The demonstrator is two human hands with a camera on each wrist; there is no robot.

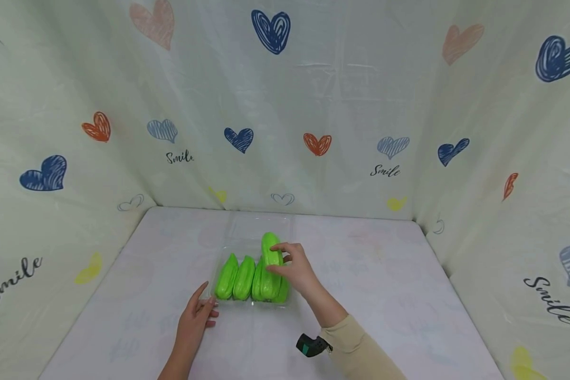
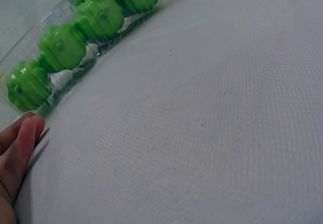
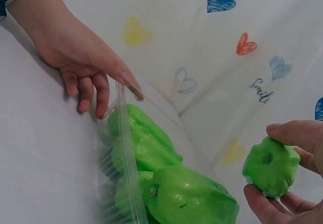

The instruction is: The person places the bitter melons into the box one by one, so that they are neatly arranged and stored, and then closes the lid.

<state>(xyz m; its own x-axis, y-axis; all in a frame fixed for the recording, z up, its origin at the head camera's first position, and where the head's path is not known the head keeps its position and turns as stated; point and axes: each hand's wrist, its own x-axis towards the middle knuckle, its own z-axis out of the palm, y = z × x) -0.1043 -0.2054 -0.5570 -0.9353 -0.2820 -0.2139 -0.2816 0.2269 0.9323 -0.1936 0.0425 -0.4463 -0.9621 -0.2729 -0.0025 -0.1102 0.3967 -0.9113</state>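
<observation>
Above the right side of a clear plastic container, my right hand pinches a bright green, ribbed, gourd-like vegetable between thumb and fingers. In the right wrist view, the end of this held gourd faces the camera. Several matching green gourds lie side by side in the container, and one sits on top of others. My left hand rests at the container's front left corner, its fingers loosely bent. Fingers of the left hand also show beside the container wall in the left wrist view.
The container's clear lid lies folded back behind it on the white table. Below the right forearm is a black device with a green patch. A curtain printed with hearts surrounds the table at the back and sides.
</observation>
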